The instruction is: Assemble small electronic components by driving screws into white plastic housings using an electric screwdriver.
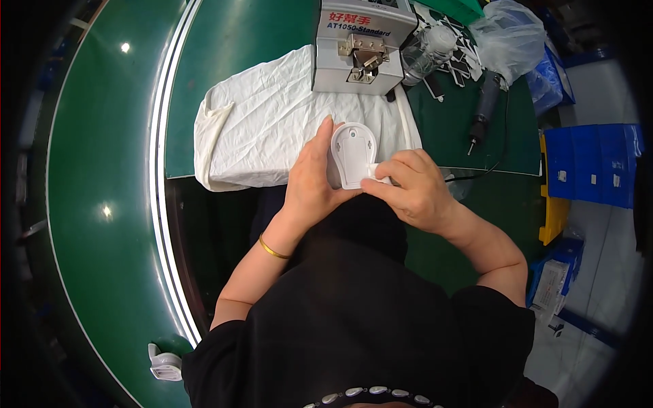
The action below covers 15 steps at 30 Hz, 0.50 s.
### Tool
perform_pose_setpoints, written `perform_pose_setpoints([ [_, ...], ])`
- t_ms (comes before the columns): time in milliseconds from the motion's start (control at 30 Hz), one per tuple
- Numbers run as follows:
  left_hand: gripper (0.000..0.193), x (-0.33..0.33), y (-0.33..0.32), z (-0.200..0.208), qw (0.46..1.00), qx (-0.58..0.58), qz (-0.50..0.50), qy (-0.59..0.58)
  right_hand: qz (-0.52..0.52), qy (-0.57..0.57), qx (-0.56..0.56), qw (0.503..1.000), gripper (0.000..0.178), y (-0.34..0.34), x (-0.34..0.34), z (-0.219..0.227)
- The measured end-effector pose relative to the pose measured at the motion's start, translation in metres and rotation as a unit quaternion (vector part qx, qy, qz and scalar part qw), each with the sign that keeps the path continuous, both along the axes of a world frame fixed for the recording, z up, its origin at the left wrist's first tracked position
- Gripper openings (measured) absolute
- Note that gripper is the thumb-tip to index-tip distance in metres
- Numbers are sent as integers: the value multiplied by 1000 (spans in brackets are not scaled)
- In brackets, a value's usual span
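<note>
In the middle of the frame, the left hand (309, 182) cradles a white, teardrop-shaped plastic shell (352, 155) from its left side, probably so that the hollow face looks up steadily. The right hand (416, 188) pinches a small white piece (373, 172) at the shell's lower right rim; fingers cover it partly, so I cannot tell its material. Beyond, a creased white cloth (262, 126) lies on the green counter (238, 37), perhaps against scratches. Farther, a grey, box-shaped machine (330, 61) is cut off by the upper edge.
</note>
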State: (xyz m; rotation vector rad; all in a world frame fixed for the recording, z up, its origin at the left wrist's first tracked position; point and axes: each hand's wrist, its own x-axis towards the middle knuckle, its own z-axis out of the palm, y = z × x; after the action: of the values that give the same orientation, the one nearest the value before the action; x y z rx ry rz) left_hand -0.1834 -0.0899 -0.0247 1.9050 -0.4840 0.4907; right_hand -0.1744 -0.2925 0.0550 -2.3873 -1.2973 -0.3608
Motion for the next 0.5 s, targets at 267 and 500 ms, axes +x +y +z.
perform_pose_setpoints([
  [267, 117, -2, 1, 0, 1000, 1, 6, 18, 6, 43, 26, 999, 20, 8, -1, 1],
  [500, 117, -2, 1, 0, 1000, -10, 1, 17, -107, 87, 155, 978, 22, 22, 4, -20],
])
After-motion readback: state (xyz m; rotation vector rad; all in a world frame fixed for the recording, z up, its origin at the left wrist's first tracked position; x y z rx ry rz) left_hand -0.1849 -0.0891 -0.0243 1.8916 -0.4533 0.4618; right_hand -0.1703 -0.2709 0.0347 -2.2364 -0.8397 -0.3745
